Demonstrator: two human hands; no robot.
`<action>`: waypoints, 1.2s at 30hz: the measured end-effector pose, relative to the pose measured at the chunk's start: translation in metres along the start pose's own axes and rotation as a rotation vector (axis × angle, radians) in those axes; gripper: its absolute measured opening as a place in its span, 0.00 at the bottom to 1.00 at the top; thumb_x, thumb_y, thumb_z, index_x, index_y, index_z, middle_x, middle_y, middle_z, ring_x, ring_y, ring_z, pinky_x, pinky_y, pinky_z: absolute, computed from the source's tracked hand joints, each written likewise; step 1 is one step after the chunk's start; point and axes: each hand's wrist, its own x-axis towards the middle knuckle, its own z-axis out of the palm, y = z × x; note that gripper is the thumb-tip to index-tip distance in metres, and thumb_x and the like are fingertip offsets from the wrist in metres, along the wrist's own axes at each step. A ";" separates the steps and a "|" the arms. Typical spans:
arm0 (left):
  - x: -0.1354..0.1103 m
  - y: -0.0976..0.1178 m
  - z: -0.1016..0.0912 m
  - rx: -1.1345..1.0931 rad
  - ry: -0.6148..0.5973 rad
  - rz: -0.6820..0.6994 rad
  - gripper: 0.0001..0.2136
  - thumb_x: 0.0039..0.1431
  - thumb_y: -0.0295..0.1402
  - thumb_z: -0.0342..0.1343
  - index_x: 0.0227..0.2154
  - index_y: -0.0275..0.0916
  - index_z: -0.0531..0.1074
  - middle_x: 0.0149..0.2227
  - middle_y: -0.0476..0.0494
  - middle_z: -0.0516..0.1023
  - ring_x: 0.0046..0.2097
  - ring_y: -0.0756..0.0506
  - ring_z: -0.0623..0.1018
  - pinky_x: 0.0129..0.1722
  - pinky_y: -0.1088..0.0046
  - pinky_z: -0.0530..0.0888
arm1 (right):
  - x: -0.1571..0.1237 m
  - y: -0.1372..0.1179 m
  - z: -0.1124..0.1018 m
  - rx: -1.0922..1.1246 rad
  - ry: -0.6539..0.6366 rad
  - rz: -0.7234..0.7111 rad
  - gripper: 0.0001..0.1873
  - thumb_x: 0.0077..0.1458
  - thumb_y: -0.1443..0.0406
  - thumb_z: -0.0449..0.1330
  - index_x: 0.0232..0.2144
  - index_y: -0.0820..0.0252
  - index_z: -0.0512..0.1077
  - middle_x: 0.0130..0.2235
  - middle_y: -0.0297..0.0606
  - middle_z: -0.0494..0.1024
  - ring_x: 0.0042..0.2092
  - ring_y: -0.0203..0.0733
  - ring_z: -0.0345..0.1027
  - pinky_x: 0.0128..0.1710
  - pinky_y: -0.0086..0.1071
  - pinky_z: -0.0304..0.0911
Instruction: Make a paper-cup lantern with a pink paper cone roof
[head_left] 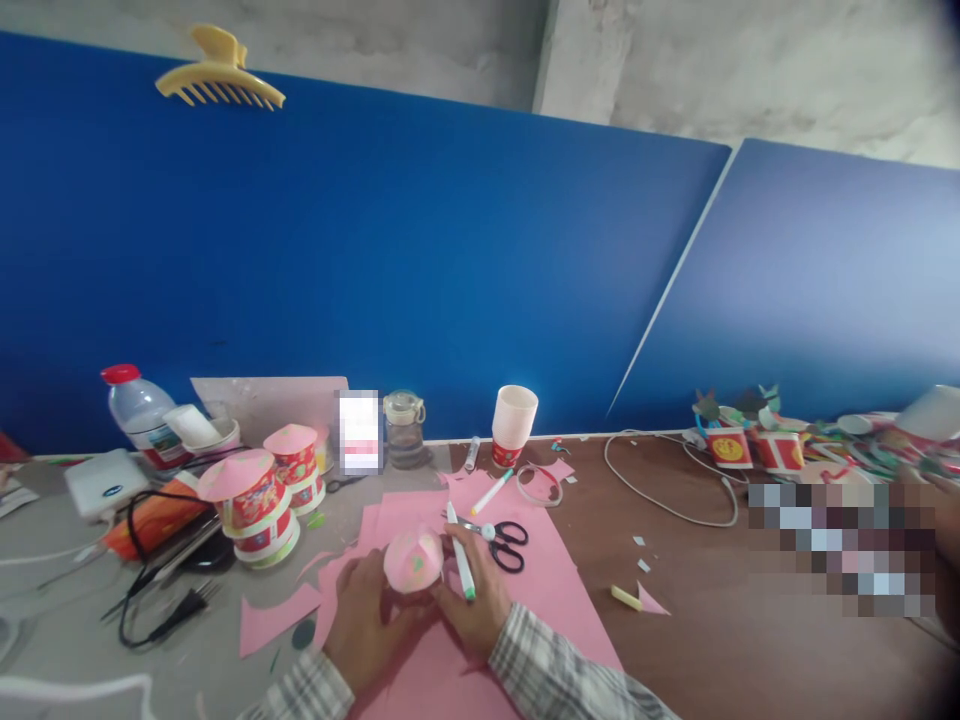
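Note:
Between my hands is a small craft piece with a round pink paper cone top [412,560] that has green patches; its lower part is hidden. My left hand [367,620] curls round its left side. My right hand [476,605] is closed on a white marker [460,555] with a green end, its fingers also close against the right side of the piece. Both hands rest over pink paper sheets [555,620]. Just beyond my right hand lie black-handled scissors [510,545] and another marker [493,492].
Pink-topped paper cup crafts [259,500], a power plug [184,610] and a water bottle [142,415] stand or lie at left. Behind are a glass jar [405,430], stacked paper cups [514,425] and a blue partition [450,250]. Another person's hand [934,510] is at far right.

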 end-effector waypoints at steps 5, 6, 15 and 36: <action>0.000 0.000 0.001 0.039 0.027 0.004 0.13 0.33 0.45 0.57 0.26 0.49 0.69 0.21 0.54 0.70 0.27 0.41 0.71 0.33 0.57 0.67 | 0.001 -0.001 -0.003 0.031 0.025 -0.024 0.29 0.42 0.74 0.61 0.48 0.54 0.63 0.39 0.36 0.78 0.38 0.43 0.75 0.39 0.32 0.73; 0.000 -0.001 0.001 0.042 0.057 0.003 0.14 0.33 0.44 0.56 0.28 0.48 0.69 0.22 0.53 0.70 0.29 0.40 0.71 0.35 0.56 0.67 | 0.001 -0.002 -0.003 0.043 0.028 -0.027 0.30 0.42 0.74 0.60 0.49 0.54 0.62 0.39 0.36 0.78 0.38 0.43 0.75 0.40 0.33 0.73; 0.007 -0.012 -0.006 -0.145 0.167 -0.088 0.24 0.31 0.52 0.55 0.34 0.47 0.68 0.30 0.47 0.76 0.34 0.35 0.73 0.35 0.51 0.70 | 0.001 -0.003 -0.004 0.110 0.036 0.038 0.27 0.47 0.73 0.58 0.50 0.53 0.60 0.38 0.36 0.77 0.35 0.40 0.74 0.38 0.32 0.72; 0.005 -0.005 -0.008 -0.427 0.028 -0.186 0.26 0.39 0.57 0.45 0.34 0.43 0.70 0.24 0.48 0.79 0.31 0.42 0.76 0.27 0.68 0.75 | -0.003 -0.007 -0.006 0.074 0.026 -0.069 0.26 0.50 0.72 0.57 0.51 0.52 0.59 0.34 0.34 0.75 0.34 0.41 0.71 0.37 0.34 0.70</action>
